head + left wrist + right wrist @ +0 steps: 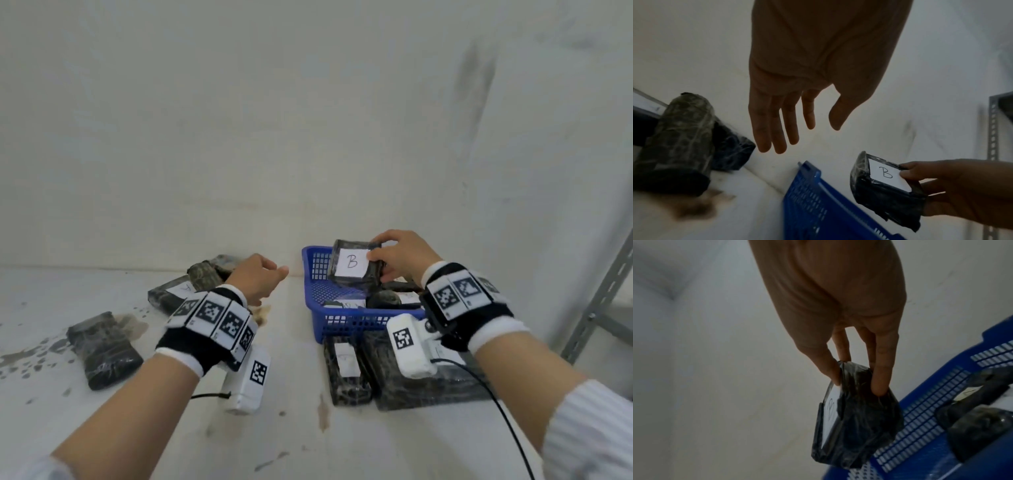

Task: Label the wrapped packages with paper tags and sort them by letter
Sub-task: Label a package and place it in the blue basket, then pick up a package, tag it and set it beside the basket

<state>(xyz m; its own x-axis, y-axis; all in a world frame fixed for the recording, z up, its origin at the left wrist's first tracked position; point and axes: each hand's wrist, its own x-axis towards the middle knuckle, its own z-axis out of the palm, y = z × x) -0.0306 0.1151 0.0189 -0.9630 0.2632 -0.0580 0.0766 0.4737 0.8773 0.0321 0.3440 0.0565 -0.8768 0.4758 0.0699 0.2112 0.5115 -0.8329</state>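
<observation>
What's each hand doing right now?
Left hand: open, fingers relaxed, holding nothing.
Right hand: grips the wrapped package tagged B, above the blue basket.

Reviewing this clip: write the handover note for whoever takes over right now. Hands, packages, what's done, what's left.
Right hand grips the wrapped package tagged B, holding it above the blue basket.
Left hand is open, holding nothing, near the packages by the wall.
Done: several packages lie in the basket; two tagged packages lie in front of it.
Left: place the B package; one package on the left shows no tag from here. Other tags are unreadable.
</observation>
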